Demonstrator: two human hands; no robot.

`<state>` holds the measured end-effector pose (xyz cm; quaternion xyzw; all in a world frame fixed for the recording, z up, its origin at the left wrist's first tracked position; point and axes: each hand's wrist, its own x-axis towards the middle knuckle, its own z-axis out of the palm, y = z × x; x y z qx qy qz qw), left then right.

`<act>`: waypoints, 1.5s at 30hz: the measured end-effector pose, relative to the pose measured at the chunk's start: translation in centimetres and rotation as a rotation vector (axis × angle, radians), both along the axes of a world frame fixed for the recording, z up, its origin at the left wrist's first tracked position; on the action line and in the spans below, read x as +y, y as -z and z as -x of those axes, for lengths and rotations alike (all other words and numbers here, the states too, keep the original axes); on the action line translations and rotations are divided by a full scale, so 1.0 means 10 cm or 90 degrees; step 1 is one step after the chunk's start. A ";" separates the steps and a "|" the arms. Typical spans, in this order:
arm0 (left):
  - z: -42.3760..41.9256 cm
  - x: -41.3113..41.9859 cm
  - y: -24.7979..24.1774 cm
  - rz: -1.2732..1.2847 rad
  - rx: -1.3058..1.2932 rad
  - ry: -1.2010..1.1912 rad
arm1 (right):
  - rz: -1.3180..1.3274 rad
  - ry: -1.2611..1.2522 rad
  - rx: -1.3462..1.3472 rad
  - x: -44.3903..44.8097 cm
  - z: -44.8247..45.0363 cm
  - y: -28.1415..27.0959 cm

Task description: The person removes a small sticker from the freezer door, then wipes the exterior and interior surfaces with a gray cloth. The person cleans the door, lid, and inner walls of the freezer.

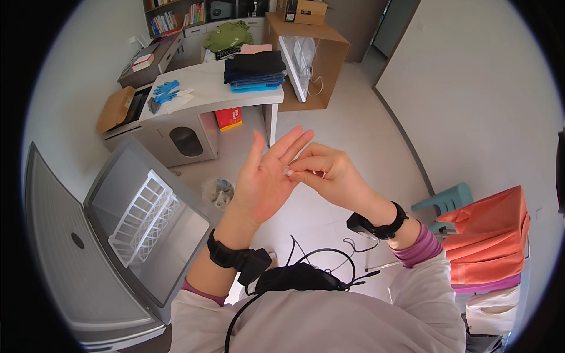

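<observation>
Palm up and fingers spread, my left hand (269, 181) is raised in front of my chest. My right hand (329, 172) pinches a small clear, whitish object (288, 170) between thumb and fingers, against the left hand near the base of its fingers. What the small object is cannot be told. Both wrists wear black straps with small devices. Below the hands, at my waist, lies a black pouch (300, 278) with black cables.
An open chest freezer (154, 291) with a white plastic basket (145, 220) stands at left. Beyond are a waste bin (218, 193), a white desk (203, 97) with folded clothes (256, 70) and blue gloves (166, 91), and a large cardboard box (333, 53). Orange cloth (485, 242) hangs at right near a teal stool (454, 198).
</observation>
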<state>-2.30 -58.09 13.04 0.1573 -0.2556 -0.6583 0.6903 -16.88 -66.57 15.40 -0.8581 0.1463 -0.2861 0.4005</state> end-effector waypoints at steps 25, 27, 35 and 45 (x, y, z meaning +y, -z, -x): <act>-0.45 -1.35 0.11 -0.032 0.049 -0.411 | -0.167 -0.323 -0.126 -2.02 -1.16 0.40; -0.54 -1.25 0.12 -0.098 0.006 -0.443 | -0.236 -0.365 -0.107 -2.07 -1.37 0.42; -0.83 -0.79 0.28 -0.331 -0.089 -0.554 | -0.028 -0.443 -0.183 -1.79 -2.05 0.63; -1.25 -0.32 0.65 -0.343 -0.117 -0.692 | -0.145 -0.603 -0.064 -1.37 -2.64 0.83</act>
